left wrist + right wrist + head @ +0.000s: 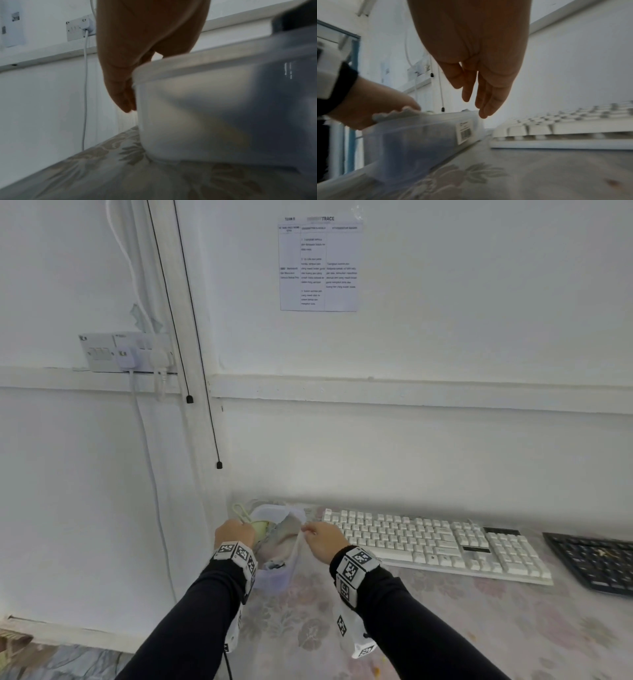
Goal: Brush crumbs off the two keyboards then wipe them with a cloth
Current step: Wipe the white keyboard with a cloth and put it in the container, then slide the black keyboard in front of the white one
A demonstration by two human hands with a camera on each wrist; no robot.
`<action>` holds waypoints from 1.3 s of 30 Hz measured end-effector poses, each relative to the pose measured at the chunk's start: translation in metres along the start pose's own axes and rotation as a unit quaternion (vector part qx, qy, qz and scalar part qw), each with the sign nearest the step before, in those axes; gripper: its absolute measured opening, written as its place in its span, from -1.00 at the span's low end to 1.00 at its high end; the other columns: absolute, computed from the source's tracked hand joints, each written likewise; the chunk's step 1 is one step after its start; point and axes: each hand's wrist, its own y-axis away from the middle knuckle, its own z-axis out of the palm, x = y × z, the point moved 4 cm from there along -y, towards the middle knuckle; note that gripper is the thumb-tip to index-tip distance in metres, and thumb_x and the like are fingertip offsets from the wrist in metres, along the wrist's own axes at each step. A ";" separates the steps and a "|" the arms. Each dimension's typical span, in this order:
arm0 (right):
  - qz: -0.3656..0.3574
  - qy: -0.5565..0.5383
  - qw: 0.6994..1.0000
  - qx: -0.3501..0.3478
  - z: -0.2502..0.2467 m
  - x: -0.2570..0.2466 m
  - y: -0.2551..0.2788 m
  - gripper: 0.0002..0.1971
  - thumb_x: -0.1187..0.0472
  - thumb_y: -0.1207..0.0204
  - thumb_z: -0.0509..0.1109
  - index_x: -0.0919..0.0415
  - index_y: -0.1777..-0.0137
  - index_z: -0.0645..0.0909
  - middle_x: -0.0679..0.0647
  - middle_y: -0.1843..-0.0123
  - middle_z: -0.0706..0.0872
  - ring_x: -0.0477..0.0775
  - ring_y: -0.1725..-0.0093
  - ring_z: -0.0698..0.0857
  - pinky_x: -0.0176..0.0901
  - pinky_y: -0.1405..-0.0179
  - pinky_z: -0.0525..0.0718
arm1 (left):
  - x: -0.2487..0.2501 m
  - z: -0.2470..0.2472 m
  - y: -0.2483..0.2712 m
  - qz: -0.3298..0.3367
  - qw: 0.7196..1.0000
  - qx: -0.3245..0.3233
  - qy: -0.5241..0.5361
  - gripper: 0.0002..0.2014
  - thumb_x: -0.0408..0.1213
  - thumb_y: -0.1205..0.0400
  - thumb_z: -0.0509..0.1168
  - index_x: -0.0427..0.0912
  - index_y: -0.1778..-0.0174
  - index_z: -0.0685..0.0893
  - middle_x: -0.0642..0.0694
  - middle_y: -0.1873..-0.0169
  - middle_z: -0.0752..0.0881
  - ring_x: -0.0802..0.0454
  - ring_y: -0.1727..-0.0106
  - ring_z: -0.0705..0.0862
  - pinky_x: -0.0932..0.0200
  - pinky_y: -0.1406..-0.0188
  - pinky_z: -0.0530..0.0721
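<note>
The person's left hand (pixel 235 533) rests with fingers straight down against the outer wall of a translucent plastic tub (pixel 274 577) at about 7 o'clock on the floral tablecloth (pixel 445 628), gripping nothing, while the right hand (pixel 323 541) hovers at the tub's right rim with fingers loosely extended and empty. A grey cloth (pixel 284 534) lies inside the tub. The white keyboard (pixel 435 542) sits just beside the tub toward 3 o'clock, with the black keyboard (pixel 596 563) farther along at the right edge.
</note>
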 end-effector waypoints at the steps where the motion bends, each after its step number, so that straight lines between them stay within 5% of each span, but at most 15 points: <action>1: 0.015 -0.009 1.000 0.017 -0.010 0.008 0.003 -0.65 0.25 -0.70 0.04 0.29 -0.32 0.57 0.19 -0.38 0.60 0.14 -0.39 0.53 -0.20 -0.30 0.43 | 0.003 -0.002 0.005 0.006 1.000 0.027 0.007 -0.63 -0.24 -0.72 0.04 -0.44 -0.24 0.56 -0.40 -0.23 0.59 -0.31 -0.26 0.57 -0.03 -0.20 0.52; 4: 0.064 -0.028 0.996 0.057 -0.040 0.044 0.010 -0.70 0.21 -0.68 0.07 0.31 0.10 0.59 0.25 0.02 0.68 0.16 -0.01 0.63 -0.16 0.08 0.46 | 0.026 -0.001 0.022 0.067 0.993 0.094 0.026 -0.65 -0.27 -0.69 0.05 -0.37 -0.30 0.53 -0.35 -0.24 0.57 -0.28 -0.24 0.56 -0.11 -0.22 0.55; 6: 0.102 -0.036 0.991 0.082 -0.063 0.072 0.020 -0.68 0.19 -0.68 0.08 0.29 0.28 0.47 0.11 0.32 0.53 0.09 0.24 0.53 -0.14 0.27 0.39 | 0.051 0.008 0.040 0.120 0.986 0.090 0.071 -0.60 -0.32 -0.70 0.04 -0.37 -0.45 0.44 -0.35 -0.39 0.48 -0.25 -0.40 0.47 -0.06 -0.37 0.43; 8: 0.140 -0.038 0.982 0.121 -0.089 0.100 0.033 -0.68 0.18 -0.67 0.09 0.29 0.30 0.44 0.05 0.41 0.45 0.08 0.22 0.50 -0.18 0.25 0.36 | 0.080 0.021 0.065 0.167 0.977 0.076 0.112 -0.63 -0.35 -0.72 0.03 -0.36 -0.42 0.48 -0.33 -0.44 0.46 -0.21 -0.46 0.42 0.03 -0.42 0.35; 10: 0.164 -0.048 0.973 0.154 -0.116 0.127 0.051 -0.68 0.21 -0.66 0.11 0.29 0.31 0.47 0.11 0.35 0.53 0.10 0.15 0.53 -0.19 0.17 0.40 | 0.104 0.041 0.093 0.188 0.971 0.039 0.145 -0.75 -0.38 -0.72 0.02 -0.25 -0.10 0.61 -0.31 -0.22 0.62 -0.20 -0.26 0.56 0.06 -0.29 0.41; 11: 0.175 -0.051 0.969 0.164 -0.129 0.139 0.061 -0.70 0.22 -0.66 0.11 0.31 0.25 0.53 0.16 0.24 0.61 0.12 0.10 0.56 -0.17 0.11 0.44 | 0.115 0.055 0.106 0.191 0.969 0.012 0.156 -0.74 -0.38 -0.72 0.01 -0.15 0.11 0.61 -0.20 0.04 0.66 -0.13 -0.01 0.61 0.09 -0.15 0.41; 12: 0.189 -0.051 0.965 0.173 -0.142 0.152 0.073 -0.70 0.22 -0.66 0.10 0.35 0.13 0.60 0.21 0.10 0.66 0.16 0.02 0.60 -0.16 0.02 0.49 | 0.124 0.069 0.117 0.187 0.969 -0.009 0.160 -0.68 -0.38 -0.72 0.00 -0.05 0.33 0.47 -0.02 0.29 0.55 0.01 0.24 0.52 0.14 0.00 0.35; 14: 0.214 -0.047 0.956 0.197 -0.166 0.176 0.096 -0.66 0.21 -0.65 0.10 0.39 -0.13 0.65 0.24 -0.15 0.70 0.22 -0.18 0.62 -0.11 -0.18 0.52 | 0.141 0.096 0.142 0.168 0.972 -0.046 0.156 -0.59 -0.35 -0.72 -0.01 0.03 0.46 0.20 0.12 0.45 0.28 0.06 0.37 0.33 0.23 0.11 0.20; 16: 0.225 -0.044 0.948 0.219 -0.187 0.200 0.119 -0.65 0.22 -0.66 0.09 0.39 -0.20 0.63 0.27 -0.20 0.69 0.22 -0.19 0.63 -0.13 -0.13 0.53 | 0.155 0.122 0.168 0.155 0.972 -0.077 0.156 -0.59 -0.34 -0.72 -0.01 -0.01 0.49 0.20 0.08 0.48 0.28 0.02 0.37 0.32 0.26 0.16 0.21; 21: 0.251 -0.055 0.928 0.269 -0.223 0.256 0.165 -0.73 0.24 -0.66 0.08 0.26 0.05 0.63 0.26 -0.17 0.70 0.11 0.05 0.55 -0.26 0.11 0.35 | 0.186 0.177 0.220 0.166 0.963 -0.133 0.164 -0.62 -0.35 -0.69 0.00 -0.18 0.51 0.29 -0.07 0.52 0.39 -0.04 0.40 0.39 0.18 0.35 0.28; 26: 0.292 -0.064 0.911 0.284 -0.251 0.305 0.200 -0.68 0.22 -0.66 0.10 0.32 -0.15 0.66 0.23 -0.21 0.68 0.21 -0.23 0.60 -0.17 -0.09 0.45 | 0.214 0.216 0.254 0.189 0.958 -0.168 0.138 -0.62 -0.38 -0.68 -0.01 -0.16 0.50 0.23 -0.06 0.52 0.34 0.07 0.50 0.29 0.15 0.43 0.26; 30: 0.320 -0.088 0.892 0.306 -0.271 0.338 0.222 -0.71 0.20 -0.64 0.13 0.28 -0.05 0.68 0.24 -0.16 0.71 0.21 -0.15 0.62 -0.13 -0.11 0.49 | 0.235 0.240 0.274 0.201 0.951 -0.193 0.135 -0.61 -0.38 -0.68 0.00 -0.15 0.52 0.23 -0.27 0.41 0.48 0.00 0.46 0.36 0.20 0.37 0.28; 34: 0.332 -0.117 0.872 0.339 -0.297 0.371 0.244 -0.65 0.14 -0.65 0.12 0.31 -0.12 0.69 0.25 -0.16 0.72 0.25 -0.19 0.64 -0.04 -0.23 0.51 | 0.256 0.262 0.294 0.205 0.944 -0.229 0.123 -0.64 -0.35 -0.69 -0.02 -0.25 0.45 0.40 -0.11 0.48 0.42 -0.07 0.23 0.47 0.16 0.21 0.36; 36: 0.330 -0.134 0.864 0.356 -0.311 0.389 0.254 -0.65 0.14 -0.66 0.12 0.32 -0.11 0.69 0.25 -0.17 0.72 0.27 -0.20 0.64 0.02 -0.30 0.53 | 0.268 0.271 0.304 0.205 0.937 -0.255 0.122 -0.68 -0.35 -0.69 -0.01 -0.39 0.27 0.56 -0.27 0.34 0.55 -0.16 0.14 0.55 0.08 0.11 0.49; 39: 0.333 -0.131 0.854 0.378 -0.338 0.417 0.271 -0.66 0.16 -0.65 0.13 0.33 -0.10 0.69 0.26 -0.16 0.72 0.27 -0.18 0.65 0.03 -0.29 0.54 | 0.286 0.288 0.320 0.196 0.934 -0.272 0.127 -0.65 -0.36 -0.69 0.00 -0.40 0.31 0.58 -0.41 0.21 0.60 -0.25 0.06 0.59 0.08 0.11 0.48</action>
